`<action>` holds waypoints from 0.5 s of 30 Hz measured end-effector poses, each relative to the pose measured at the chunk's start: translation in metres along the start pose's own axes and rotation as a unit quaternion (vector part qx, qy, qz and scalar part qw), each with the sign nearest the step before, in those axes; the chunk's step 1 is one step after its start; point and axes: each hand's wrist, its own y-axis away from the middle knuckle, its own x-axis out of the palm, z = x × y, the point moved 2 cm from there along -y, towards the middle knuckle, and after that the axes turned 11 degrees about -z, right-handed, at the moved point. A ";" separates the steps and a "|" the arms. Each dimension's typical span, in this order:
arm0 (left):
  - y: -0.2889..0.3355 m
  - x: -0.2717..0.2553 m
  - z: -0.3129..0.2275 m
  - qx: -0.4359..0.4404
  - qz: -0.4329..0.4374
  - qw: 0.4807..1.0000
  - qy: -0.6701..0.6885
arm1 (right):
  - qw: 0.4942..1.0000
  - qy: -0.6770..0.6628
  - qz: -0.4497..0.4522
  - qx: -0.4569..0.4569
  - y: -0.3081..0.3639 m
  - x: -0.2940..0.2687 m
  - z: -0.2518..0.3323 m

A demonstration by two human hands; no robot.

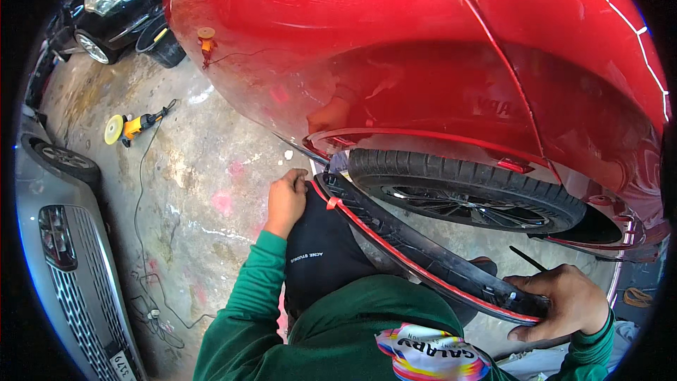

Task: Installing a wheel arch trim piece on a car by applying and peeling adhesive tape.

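Beyond my fingers (537,283) stands the red car (381,35), then its wheel (458,176) just past them, then the curved black trim (416,243) stretching between my right hand (575,301), fingers and thumb clamping one end, and my left hand (285,202), curled at the other, whether pinching, I cannot tell.

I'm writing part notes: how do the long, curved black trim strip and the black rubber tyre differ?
The long, curved black trim strip is in the bare right hand; the black rubber tyre is on a dark spoked wheel. The strip has a red edge; the tyre shows none. Both are curved.
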 end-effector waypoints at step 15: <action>0.015 0.019 -0.043 0.001 -0.011 0.990 0.142 | 1.000 -0.013 -0.021 -0.003 -0.026 0.017 0.025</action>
